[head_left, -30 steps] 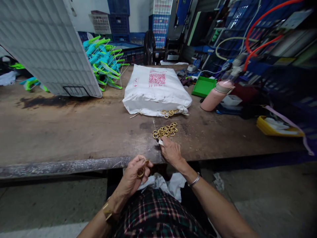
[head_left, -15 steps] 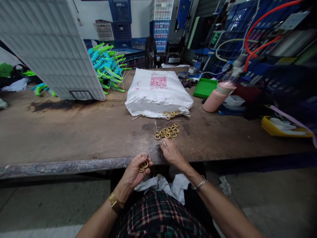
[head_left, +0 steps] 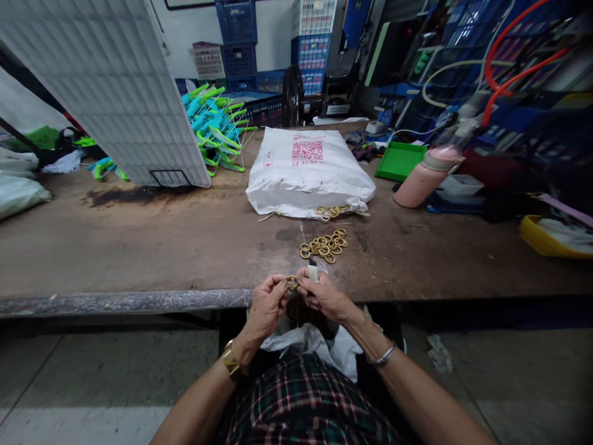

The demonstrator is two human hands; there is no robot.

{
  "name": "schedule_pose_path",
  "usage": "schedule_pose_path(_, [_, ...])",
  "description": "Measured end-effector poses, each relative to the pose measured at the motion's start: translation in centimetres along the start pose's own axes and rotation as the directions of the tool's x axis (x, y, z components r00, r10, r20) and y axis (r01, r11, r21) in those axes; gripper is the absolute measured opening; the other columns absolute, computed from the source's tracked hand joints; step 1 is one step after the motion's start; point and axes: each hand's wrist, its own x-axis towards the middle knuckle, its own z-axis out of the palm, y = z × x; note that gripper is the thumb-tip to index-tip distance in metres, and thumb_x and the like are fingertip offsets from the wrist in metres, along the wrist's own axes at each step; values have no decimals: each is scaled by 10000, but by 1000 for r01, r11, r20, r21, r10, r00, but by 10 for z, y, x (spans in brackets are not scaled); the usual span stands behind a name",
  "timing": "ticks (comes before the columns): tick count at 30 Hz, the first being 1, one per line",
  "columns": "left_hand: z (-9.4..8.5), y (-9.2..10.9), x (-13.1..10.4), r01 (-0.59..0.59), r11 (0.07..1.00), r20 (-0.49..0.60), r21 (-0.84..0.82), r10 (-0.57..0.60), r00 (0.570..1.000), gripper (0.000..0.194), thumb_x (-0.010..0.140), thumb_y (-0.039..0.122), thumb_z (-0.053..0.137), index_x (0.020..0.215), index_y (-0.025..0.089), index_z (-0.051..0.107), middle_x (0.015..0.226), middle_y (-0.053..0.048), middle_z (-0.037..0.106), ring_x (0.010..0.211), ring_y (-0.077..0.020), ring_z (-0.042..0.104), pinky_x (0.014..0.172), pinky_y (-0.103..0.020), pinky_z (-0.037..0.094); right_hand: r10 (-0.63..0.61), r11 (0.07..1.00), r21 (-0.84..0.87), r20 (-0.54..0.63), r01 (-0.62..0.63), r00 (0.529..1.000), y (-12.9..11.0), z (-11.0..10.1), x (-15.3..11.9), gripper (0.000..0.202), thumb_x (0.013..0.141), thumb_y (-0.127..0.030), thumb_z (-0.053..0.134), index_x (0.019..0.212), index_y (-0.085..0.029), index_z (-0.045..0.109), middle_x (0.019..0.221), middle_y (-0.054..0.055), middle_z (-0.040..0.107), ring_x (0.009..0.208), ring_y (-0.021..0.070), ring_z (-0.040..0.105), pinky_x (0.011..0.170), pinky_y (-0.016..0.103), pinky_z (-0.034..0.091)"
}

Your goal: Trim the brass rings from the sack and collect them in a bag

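Just over the table's front edge, my left hand [head_left: 269, 304] and my right hand [head_left: 328, 295] come together on a brass-coloured ring [head_left: 291, 283], each closed in a pinch on one side of it. A small pale tool with a dark tip [head_left: 313, 271] sticks up from my right hand; its kind is not clear. Whether more rings sit inside my left hand is hidden by the fingers. Beyond the hands lies a loose pile of brass rings [head_left: 324, 245]. Several other rings [head_left: 331, 212] rest against the front of a white woven sack [head_left: 310, 170] with red print.
A pink bottle [head_left: 424, 179] and a green tray [head_left: 401, 159] stand right of the sack. Farther right is a yellow tray [head_left: 540, 238]. On the left, a tall ribbed white panel [head_left: 115, 93] leans beside a heap of green and blue plastic pieces [head_left: 217, 127].
My right hand has drawn back from the ring pile to meet my left. My left hand has risen, and both now pinch one ring. The view has swung slightly left.
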Motion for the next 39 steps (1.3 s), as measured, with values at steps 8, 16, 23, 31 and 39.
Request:
schedule_pose_path(8, [2, 0, 0, -274, 860, 31, 430, 289, 957, 228, 762, 380, 569, 741, 153, 565, 566, 40, 536, 507, -74, 461, 510, -195, 361, -215, 844, -522, -112, 127, 970, 3, -1, 10, 291, 779, -421, 457, 612, -184, 455, 534, -58, 433, 512, 77, 382, 492, 209, 296])
schedule_pose_path(16, [-1, 1, 15, -437, 680, 189, 589, 409, 893, 142, 819, 284, 498, 778, 166, 566, 692, -6, 612, 630, -109, 534, 622, -223, 408, -148, 893, -448, -194, 47, 970, 2, 0, 22, 224, 744, -341, 449, 592, -178, 465, 535, -55, 433, 512, 77, 372, 490, 202, 293])
schedule_pose_path(23, [-2, 0, 21, -287, 869, 24, 403, 304, 952, 232, 793, 350, 558, 941, 171, 553, 581, 41, 522, 501, -78, 446, 511, -184, 349, -141, 932, -362, -269, 36, 953, 1, 4, 31, 192, 736, -349, 436, 627, -195, 470, 480, -68, 418, 421, 70, 326, 424, 197, 254])
schedule_pose_path(31, [-5, -1, 27, -313, 879, 7, 360, 334, 943, 196, 764, 320, 591, 903, 184, 621, 687, -3, 611, 601, -114, 538, 572, -202, 401, -169, 903, -430, -314, 19, 934, 1, 1, 35, 203, 740, -355, 432, 629, -195, 489, 470, -62, 432, 444, 82, 364, 446, 199, 277])
schedule_pose_path(39, [-3, 3, 26, -401, 785, 103, 472, 402, 910, 140, 803, 291, 535, 778, 170, 601, 690, -12, 612, 643, -118, 540, 644, -221, 411, -226, 854, -516, -264, 60, 938, -4, 7, 31, 188, 721, -326, 425, 587, -195, 439, 510, -67, 388, 520, 90, 361, 516, 210, 293])
